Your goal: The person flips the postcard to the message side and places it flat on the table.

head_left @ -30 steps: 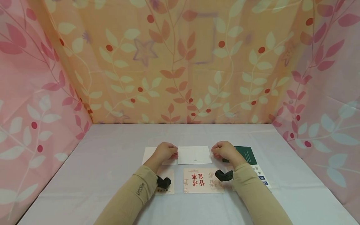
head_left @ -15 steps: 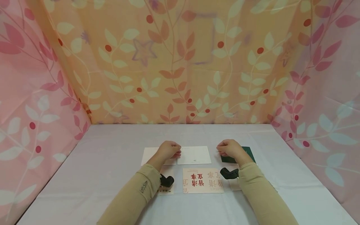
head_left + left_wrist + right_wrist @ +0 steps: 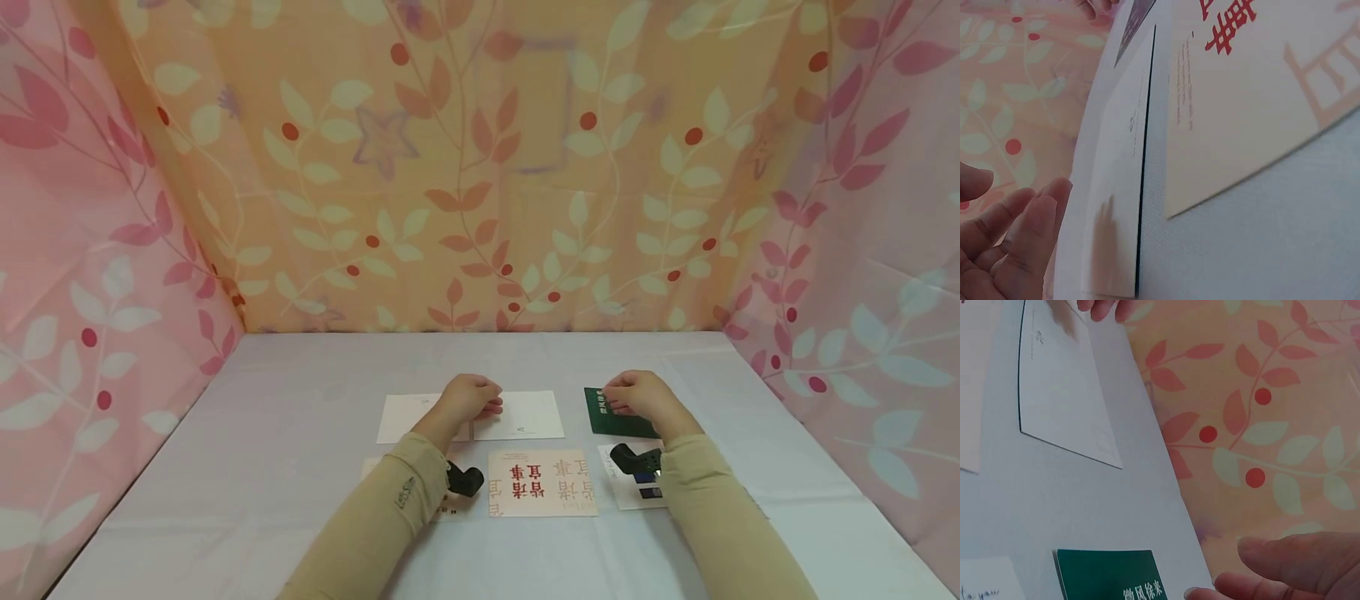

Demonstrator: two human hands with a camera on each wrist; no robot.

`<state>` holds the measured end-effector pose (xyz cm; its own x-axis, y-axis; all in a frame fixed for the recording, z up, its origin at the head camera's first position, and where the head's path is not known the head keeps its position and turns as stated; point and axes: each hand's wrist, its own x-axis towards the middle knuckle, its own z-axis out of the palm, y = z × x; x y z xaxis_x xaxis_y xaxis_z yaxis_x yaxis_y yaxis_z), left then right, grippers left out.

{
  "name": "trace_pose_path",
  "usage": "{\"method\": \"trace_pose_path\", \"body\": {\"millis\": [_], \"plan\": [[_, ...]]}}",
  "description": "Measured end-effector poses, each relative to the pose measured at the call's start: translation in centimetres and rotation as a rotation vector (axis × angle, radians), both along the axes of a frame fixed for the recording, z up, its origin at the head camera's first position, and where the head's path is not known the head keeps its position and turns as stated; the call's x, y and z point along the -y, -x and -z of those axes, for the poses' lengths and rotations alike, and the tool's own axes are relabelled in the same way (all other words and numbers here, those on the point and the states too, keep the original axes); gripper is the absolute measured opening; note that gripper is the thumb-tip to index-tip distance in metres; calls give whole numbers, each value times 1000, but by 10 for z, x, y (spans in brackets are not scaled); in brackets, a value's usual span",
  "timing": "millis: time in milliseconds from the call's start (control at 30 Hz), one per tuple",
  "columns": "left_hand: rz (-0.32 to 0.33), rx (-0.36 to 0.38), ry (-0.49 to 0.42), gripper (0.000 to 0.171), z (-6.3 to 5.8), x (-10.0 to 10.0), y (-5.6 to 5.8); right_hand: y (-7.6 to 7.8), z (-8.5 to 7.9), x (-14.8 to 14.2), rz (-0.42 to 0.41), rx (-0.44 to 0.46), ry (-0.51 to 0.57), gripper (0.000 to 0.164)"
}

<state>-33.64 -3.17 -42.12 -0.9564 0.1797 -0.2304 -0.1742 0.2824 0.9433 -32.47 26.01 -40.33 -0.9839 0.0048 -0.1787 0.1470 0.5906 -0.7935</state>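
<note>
My left hand [image 3: 468, 402] hovers over a white postcard [image 3: 531, 417], its relaxed fingers holding nothing. A hand-shaped shadow falls on the postcard in the left wrist view, where the fingers [image 3: 1029, 231] are spread apart from it. Toward the right, my right hand [image 3: 641, 398] hangs above a dark green card [image 3: 618, 423] with white characters and covers part of it. In the right wrist view the thumb [image 3: 1291, 556] and fingers have nothing between them. A cream card with red characters [image 3: 543, 483] lies nearer, between the two forearms.
Another white card [image 3: 405, 415] lies at the left of the back row. Nearer are a cream card [image 3: 372, 467], mostly under the left sleeve, and a white card with blue blocks [image 3: 618, 479], partly under the right wrist. Patterned curtains [image 3: 480, 208] enclose the white-covered table [image 3: 300, 367].
Both hands have moved to the right. The left hand now overlaps more of the middle postcard, and the right hand has moved away from its right edge, over the green card. The cards stay put.
</note>
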Motion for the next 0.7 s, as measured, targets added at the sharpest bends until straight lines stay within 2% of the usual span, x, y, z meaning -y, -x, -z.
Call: {"method": "trace_pose_path", "body": {"millis": [300,700], "plan": [[10,5,-14,26,-4,-17,-2,-3,1,-21,25,2,-30,29],[37,-9,-76,24,1,-43,-1,-8,3,-44,54,1,-25,31]]}}
